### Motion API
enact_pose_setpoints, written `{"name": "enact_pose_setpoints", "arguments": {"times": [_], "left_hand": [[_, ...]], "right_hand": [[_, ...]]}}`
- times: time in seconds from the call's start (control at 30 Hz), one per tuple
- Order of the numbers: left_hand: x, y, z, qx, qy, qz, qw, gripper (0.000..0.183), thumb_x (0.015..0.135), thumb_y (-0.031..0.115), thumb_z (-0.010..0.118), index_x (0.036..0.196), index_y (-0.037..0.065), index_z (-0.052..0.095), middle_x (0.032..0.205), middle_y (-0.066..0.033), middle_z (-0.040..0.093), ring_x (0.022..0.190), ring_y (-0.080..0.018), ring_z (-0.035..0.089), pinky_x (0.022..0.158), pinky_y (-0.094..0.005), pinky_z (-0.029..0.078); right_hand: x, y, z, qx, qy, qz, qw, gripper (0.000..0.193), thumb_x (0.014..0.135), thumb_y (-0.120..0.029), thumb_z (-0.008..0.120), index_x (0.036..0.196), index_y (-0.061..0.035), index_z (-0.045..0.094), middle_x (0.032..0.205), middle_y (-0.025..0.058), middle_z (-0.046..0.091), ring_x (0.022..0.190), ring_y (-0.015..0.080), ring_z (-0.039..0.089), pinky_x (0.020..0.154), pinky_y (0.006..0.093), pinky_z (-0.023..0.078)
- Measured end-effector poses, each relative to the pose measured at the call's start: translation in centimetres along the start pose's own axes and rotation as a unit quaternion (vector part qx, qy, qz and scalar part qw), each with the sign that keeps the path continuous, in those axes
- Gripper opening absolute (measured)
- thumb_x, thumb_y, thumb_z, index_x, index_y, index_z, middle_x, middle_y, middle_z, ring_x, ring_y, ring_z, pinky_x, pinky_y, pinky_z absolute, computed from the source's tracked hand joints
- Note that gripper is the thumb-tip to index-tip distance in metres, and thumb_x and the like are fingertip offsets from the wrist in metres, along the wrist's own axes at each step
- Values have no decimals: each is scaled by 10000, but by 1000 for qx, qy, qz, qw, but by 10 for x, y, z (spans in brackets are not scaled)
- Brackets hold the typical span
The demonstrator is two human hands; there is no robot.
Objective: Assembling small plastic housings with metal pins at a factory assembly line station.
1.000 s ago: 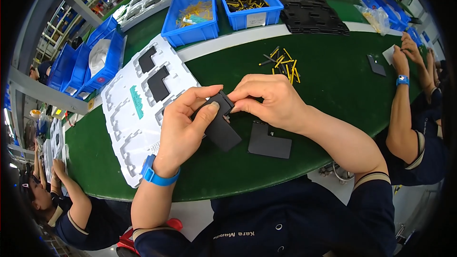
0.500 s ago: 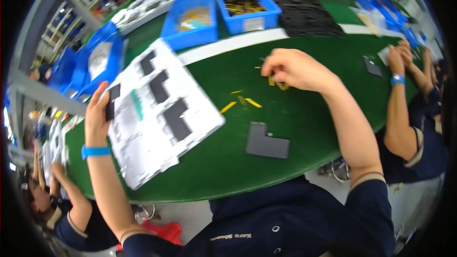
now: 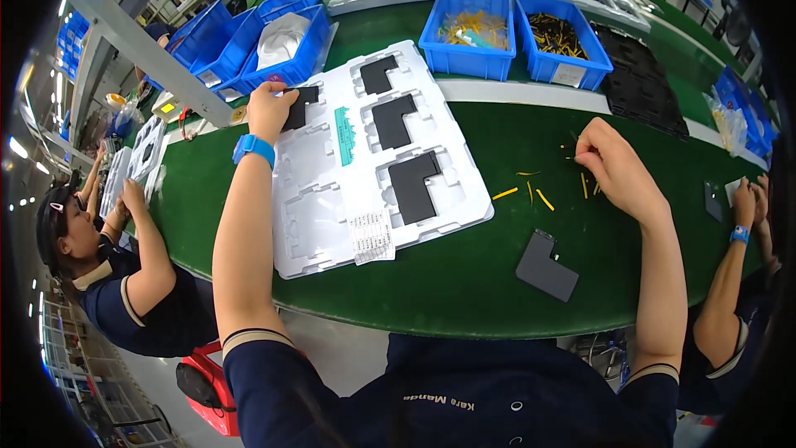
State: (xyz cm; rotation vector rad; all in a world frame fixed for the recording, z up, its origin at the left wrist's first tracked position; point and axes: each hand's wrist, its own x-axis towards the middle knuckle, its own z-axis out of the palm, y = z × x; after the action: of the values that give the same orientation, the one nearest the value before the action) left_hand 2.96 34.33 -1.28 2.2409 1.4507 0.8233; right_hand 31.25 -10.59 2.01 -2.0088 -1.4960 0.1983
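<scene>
Fingers of the left hand grasp a black piece at the tray; the right grip, by yellow strips, I cannot tell.

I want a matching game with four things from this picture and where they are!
1. left hand
2. right hand
3. teal toothed piece
4. loose L-shaped piece

A. right beside yellow strips
B. lying on the green table
C. touching a black piece
D. on the white tray

Pairs: 1-C, 2-A, 3-D, 4-B
</scene>
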Motion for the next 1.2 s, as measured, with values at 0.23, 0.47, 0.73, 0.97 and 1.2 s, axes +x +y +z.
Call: {"name": "enact_pose_setpoints", "arguments": {"times": [0.23,0.47,0.73,0.97,1.2], "left_hand": [[-28,30,5,215,6,58,975,378,809,380,674,1084,126,624,991,-138,699,955,-331,650,795,-441,504],[-45,63,-1,208,11,124,970,277,862,299,620,1088,139,604,925,-161,689,887,-366,649,734,-462,498],[-192,203,15,-126,-355,303,875,180,820,78,675,987,12,681,698,-33,598,630,-89,527,610,-255,455],[-225,218,29,-252,-378,237,859,146,863,100,658,956,-12,667,726,-23,624,641,-66,532,583,-237,440],[-233,219,31,-282,-394,208,850,112,868,100,625,885,-4,662,722,-30,641,612,-70,552,566,-228,448]], "right_hand": [[-1,-5,4,36,17,7,999,99,872,11,558,971,16,557,875,122,527,792,269,560,730,357,458],[-1,-10,8,45,3,-48,998,97,857,22,560,939,-13,600,868,98,541,781,239,571,708,344,461],[-4,-15,30,311,-22,34,949,199,852,46,616,1046,5,600,840,15,590,747,75,573,666,229,492],[-6,-21,21,174,21,-93,980,61,787,35,684,813,-5,646,822,48,614,720,141,605,618,267,475],[-9,-20,20,182,34,-131,974,94,753,61,677,810,1,632,821,54,599,720,165,607,617,274,482]]}}
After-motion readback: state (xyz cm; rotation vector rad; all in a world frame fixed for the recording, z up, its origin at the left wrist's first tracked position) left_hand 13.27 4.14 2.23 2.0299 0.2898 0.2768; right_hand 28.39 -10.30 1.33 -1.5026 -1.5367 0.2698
